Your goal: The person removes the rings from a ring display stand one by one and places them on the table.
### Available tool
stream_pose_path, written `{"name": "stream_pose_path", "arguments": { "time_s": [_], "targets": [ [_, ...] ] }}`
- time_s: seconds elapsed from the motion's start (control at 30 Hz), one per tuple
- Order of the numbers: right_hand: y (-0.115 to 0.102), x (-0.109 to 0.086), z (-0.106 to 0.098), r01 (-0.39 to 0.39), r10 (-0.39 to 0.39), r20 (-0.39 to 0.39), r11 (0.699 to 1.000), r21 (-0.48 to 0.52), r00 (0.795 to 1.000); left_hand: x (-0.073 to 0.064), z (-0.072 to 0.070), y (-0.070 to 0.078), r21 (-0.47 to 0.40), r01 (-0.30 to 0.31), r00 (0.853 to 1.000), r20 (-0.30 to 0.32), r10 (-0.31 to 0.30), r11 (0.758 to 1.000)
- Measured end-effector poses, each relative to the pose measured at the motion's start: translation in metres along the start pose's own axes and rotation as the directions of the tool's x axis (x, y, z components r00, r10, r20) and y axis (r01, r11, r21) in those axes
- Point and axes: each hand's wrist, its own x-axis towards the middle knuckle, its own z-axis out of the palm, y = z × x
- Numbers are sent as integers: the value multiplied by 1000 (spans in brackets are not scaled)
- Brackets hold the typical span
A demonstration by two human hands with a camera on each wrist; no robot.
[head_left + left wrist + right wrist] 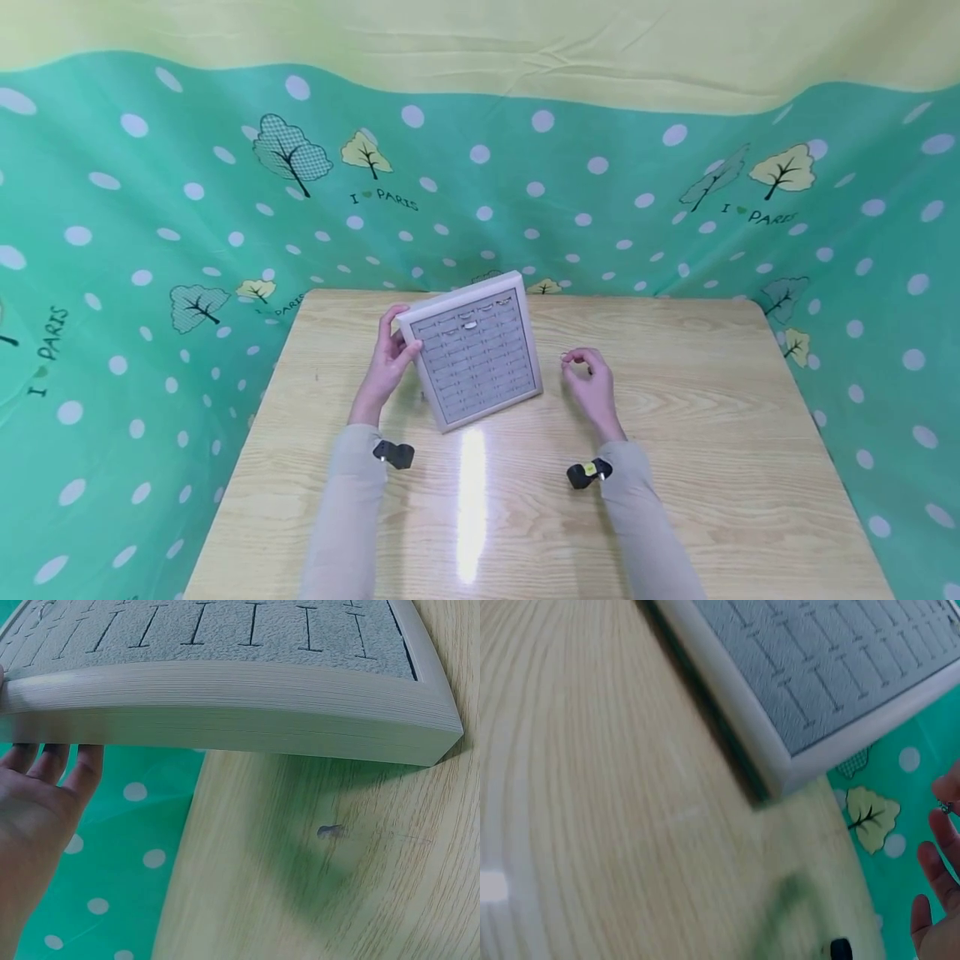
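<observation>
A ring display tray (480, 358) with a pale frame and grey slotted padding leans tilted, its lower edge on the table. My left hand (386, 362) grips its upper left side, thumb on the front of the frame and fingers (88, 772) behind it. A few rings (469, 325) sit in the upper slots; most other slots look bare. Right of the tray, my right hand (591, 385) pinches a small shiny ring (946, 807) between thumb and forefinger, apart from the tray. Its other fingers (936, 874) are loosely bent. The ring's details are too small to tell.
The wooden table (720, 450) extends on both sides of the tray. A green dotted cloth (480, 192) hangs behind and beside it. In the right wrist view, a small black thing (841, 949) shows at the bottom edge; its kind is unclear.
</observation>
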Motion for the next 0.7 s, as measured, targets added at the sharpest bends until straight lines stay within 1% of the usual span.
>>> {"name": "stream_pose_path", "arguments": {
  "time_s": [0.13, 0.27, 0.4, 0.5, 0.7],
  "targets": [
    [12, 0, -11, -10, 9, -20, 1000, -23, 1000, 2, -1, 0, 3, -1, 1000, -3, 1, 1000],
    [27, 0, -24, -47, 45, -32, 996, -71, 998, 3, -1, 1, 3, 6, 1000, 0, -6, 1000],
    [40, 1, -38, -41, 38, -33, 995, -94, 999, 4, -1, 1, 4, 14, 1000, 7, -14, 1000],
    [48, 3, -45, -39, 36, -25, 991, -126, 999, 5, -2, 4, 35, 22, 1000, 10, -23, 999],
    [66, 2, -56, -93, 93, -11, 969, -229, 996, 5, -4, 11, 89, 52, 998, 22, -54, 995]
  ]
}}
